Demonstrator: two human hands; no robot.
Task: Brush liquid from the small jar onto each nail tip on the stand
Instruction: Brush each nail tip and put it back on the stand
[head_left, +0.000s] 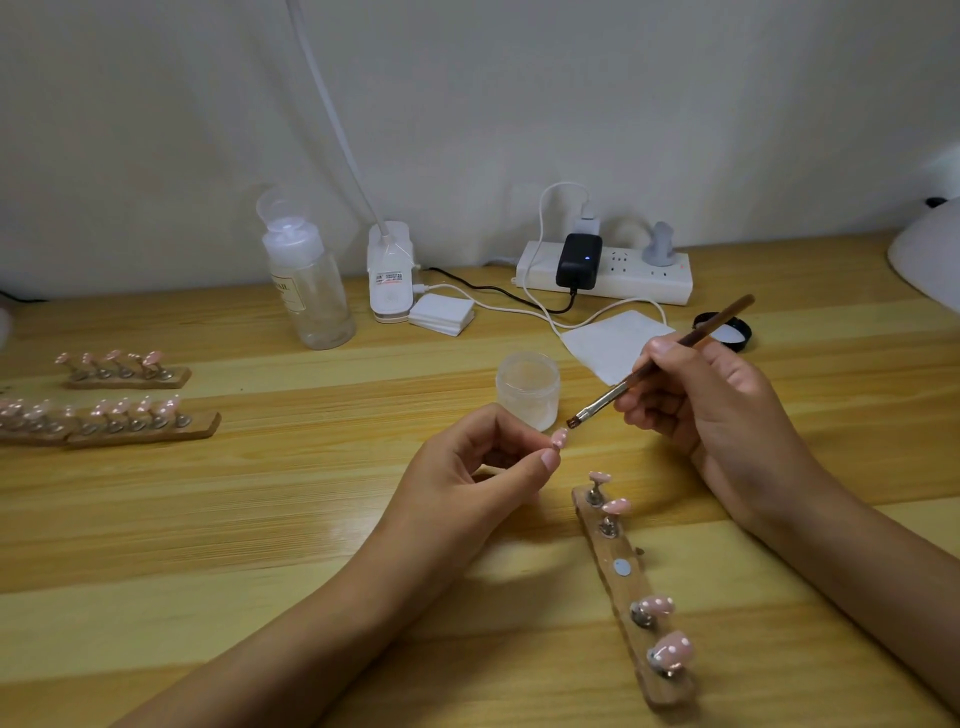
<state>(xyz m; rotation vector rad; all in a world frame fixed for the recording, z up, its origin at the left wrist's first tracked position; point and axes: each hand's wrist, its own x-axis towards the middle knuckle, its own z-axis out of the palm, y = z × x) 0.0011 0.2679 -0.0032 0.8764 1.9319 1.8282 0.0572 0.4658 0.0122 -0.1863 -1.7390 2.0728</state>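
White domed lamp (930, 260) cut off, 3 o'clock; wooden nail stand (28, 437) cut, 9 o'clock; clear bottle (311, 296) label blurred; pink nail tip (559, 438) base hidden by left fingers (546, 460).

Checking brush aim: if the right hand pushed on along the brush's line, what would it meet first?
Probably the nail tip pinched in the left hand, just beyond the brush; depth is uncertain.
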